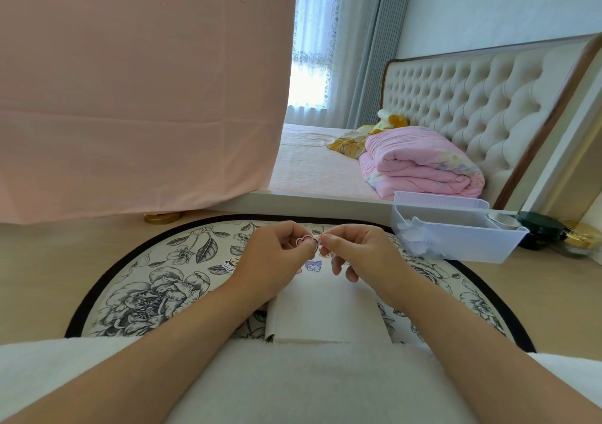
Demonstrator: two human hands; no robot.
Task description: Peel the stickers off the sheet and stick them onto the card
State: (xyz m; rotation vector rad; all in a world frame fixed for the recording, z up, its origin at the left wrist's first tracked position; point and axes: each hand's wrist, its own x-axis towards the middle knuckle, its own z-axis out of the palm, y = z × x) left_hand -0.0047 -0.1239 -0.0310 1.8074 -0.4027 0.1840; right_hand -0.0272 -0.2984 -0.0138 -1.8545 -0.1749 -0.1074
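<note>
A white card (325, 313) lies on the round floral mat (156, 280) in front of me. Near the card's far edge a purple cartoon sticker (313, 265) is stuck, with more stickers beside it, partly hidden by my hands. A small yellow cartoon sticker (230, 263) lies on the mat to the left. My left hand (273, 260) pinches a small pink heart-shaped sticker (304, 239) above the card. My right hand (355, 251) pinches the sticker's right end with thumb and forefinger. Whether that end is backing paper or sticker I cannot tell.
A translucent plastic bin (456, 234) with bits of paper stands at the right on the wooden desk (49, 260). Dark and gold jars (547, 228) sit beyond it. A pink cloth (130, 81) hangs at the left. A bed with a folded pink quilt (420, 166) is behind.
</note>
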